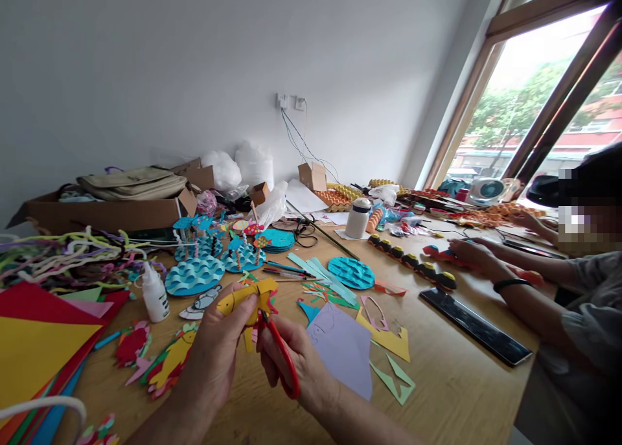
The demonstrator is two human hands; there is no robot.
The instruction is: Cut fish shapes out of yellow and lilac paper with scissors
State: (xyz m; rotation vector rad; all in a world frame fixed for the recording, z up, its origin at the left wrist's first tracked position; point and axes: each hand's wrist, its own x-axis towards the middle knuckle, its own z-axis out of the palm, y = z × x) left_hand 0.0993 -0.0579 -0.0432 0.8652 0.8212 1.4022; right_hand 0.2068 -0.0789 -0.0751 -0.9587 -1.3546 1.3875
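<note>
My left hand [219,331] pinches a yellow paper fish [238,300] with dark pen lines on it, held up over the table. My right hand [294,357] grips red-handled scissors [284,354], their blades meeting the fish's right end. Whether the blades are parted is hard to make out. Below and left of my left hand lie stacked paper cutouts, a yellow one [173,361] on top. A lilac paper sheet [343,348] with pen drawing lies right of my right hand, beside yellow [396,338] and green paper scraps [394,377].
A glue bottle [155,294] and coloured paper sheets [39,348] are on the left. Blue wavy discs [194,276] stand behind my hands. A dark phone [473,325] lies at right, near a co-worker's arms [505,273]. Pipe cleaners [82,263] and a cardboard box [107,215] sit back left.
</note>
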